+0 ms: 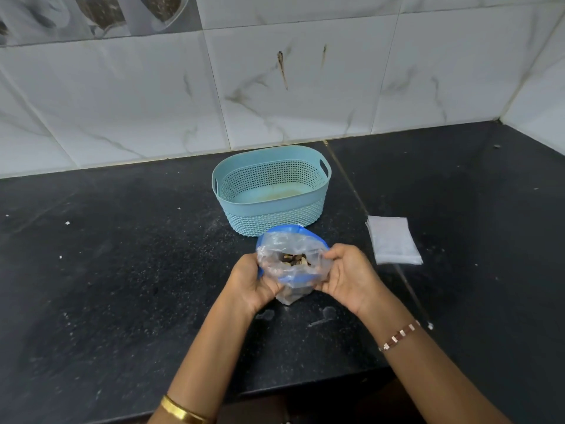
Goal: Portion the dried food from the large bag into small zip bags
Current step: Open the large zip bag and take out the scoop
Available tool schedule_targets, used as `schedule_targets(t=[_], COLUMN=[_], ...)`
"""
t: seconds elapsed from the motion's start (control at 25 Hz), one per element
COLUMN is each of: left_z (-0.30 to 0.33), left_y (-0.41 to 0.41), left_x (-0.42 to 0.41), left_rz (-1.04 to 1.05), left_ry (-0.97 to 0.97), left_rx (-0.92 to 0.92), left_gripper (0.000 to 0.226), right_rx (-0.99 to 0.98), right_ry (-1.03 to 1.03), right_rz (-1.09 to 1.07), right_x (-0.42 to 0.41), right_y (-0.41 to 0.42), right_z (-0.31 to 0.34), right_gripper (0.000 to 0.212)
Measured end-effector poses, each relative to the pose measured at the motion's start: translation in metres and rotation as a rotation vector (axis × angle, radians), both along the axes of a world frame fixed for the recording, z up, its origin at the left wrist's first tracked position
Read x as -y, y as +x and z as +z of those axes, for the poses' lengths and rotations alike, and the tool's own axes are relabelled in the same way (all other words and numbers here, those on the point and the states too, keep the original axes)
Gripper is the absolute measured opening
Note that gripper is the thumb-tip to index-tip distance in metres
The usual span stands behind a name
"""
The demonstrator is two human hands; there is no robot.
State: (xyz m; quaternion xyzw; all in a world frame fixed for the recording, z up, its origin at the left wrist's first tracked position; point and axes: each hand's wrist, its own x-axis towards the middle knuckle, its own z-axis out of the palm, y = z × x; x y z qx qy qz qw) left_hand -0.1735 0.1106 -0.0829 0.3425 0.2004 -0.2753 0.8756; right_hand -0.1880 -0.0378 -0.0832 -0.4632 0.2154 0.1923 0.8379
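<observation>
One blue-green basket (269, 191) sits on the black counter (122, 270) at the centre of the frame, just above the large bag (293, 258) and nearly touching the bag's far rim; its long axis runs left to right with a slight rise toward the right, and a handle slot shows at each end. One stack of small zip bags (393, 240) lies flat to the right of centre, well clear of the basket and near the right hand; how many bags are in the stack cannot be told. Its long axis runs from upper left to lower right. Nothing lies between the stack and the large bag.

The large bag, one clear plastic bag with a blue zip rim, is held just below the middle of the frame, mouth wide open and facing up toward the camera. Dried food (295, 260) shows as dark and tan pieces inside. The left hand (253, 283) grips the bag's left side with curled fingers, and the right hand (345, 276) pinches the right side of the rim. White tiles (305, 87) fill the upper frame.
</observation>
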Motion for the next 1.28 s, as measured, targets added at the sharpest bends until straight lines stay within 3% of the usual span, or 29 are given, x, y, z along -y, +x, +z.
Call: schedule_targets(t=[0.12,0.32,0.4,0.6,0.68,0.8,0.92,1.0,1.16,1.28], left_z=[-0.008,-0.004,-0.002,0.0,0.005,0.007,0.0,0.0,0.012,0.014], left_y=[0.004,0.004,0.006,0.008,0.009,0.013,0.018,0.022,0.028,0.026], left_x=[-0.006,-0.003,-0.003,-0.014,-0.017,-0.019,-0.023,-0.027,-0.028,-0.021], left_rz=[0.041,0.006,-0.016,-0.197,-0.273,-0.308,-0.322,-0.309,-0.299,-0.417], left_ry=[0.111,0.198,0.23,0.392,0.404,0.466,0.672,0.867,1.147,1.307], left_rx=[0.116,0.17,0.16,0.245,0.26,0.21,0.263,0.364,0.561,0.766], left_gripper=[0.027,0.03,0.039,0.052,0.046,0.036,0.04,0.039,0.053,0.058], right_rx=[0.187,0.351,0.302,-0.018,-0.078,-0.048,0.062,0.15,0.197,0.186], right_ry=[-0.458,-0.824,-0.718,0.056,0.145,0.093,-0.162,-0.408,-0.779,-0.83], right_rz=[0.022,0.228,0.233,0.065,0.045,0.045,0.052,0.007,0.086,0.129], right_x=[0.011,0.005,0.0,0.003,0.0,-0.006,-0.006,0.001,0.007,-0.002], right_y=[-0.001,0.016,0.023,0.037,0.039,0.041,0.043,0.04,0.017,0.006], right_z=[0.01,0.018,0.014,0.016,0.019,0.017,0.013,0.015,0.023,0.015], right_gripper=[0.02,0.032,0.022,0.02,0.024,0.031,0.014,0.015,0.045,0.031])
